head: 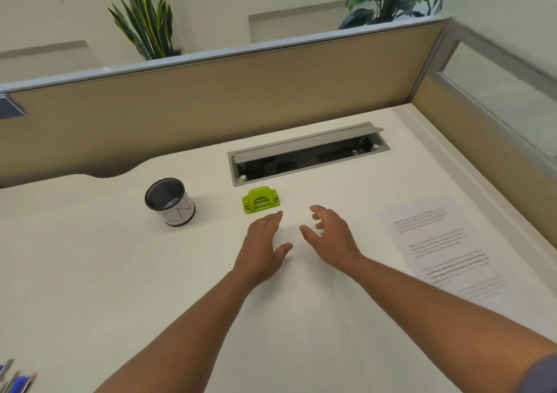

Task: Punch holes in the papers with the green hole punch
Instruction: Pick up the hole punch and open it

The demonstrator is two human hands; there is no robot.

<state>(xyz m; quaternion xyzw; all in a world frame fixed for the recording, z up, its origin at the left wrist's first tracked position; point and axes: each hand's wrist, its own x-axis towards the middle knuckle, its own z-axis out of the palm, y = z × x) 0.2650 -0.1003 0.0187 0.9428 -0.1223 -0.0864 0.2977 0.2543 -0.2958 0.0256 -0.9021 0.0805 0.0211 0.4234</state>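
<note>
A small green hole punch (261, 200) stands on the white desk (105, 272), just in front of the cable tray. My left hand (262, 242) is stretched out flat, its fingertips a little below and right of the punch, apart from it. My right hand (330, 235) hovers beside it with fingers loosely spread and holds nothing. Printed papers (443, 245) lie flat on the desk to the right, well clear of both hands.
A black-and-white pen cup (170, 202) stands left of the punch. An open grey cable tray (307, 154) is sunk into the desk behind it. Beige partitions (211, 103) close the back and right sides. Pens (12, 377) poke in at the bottom left.
</note>
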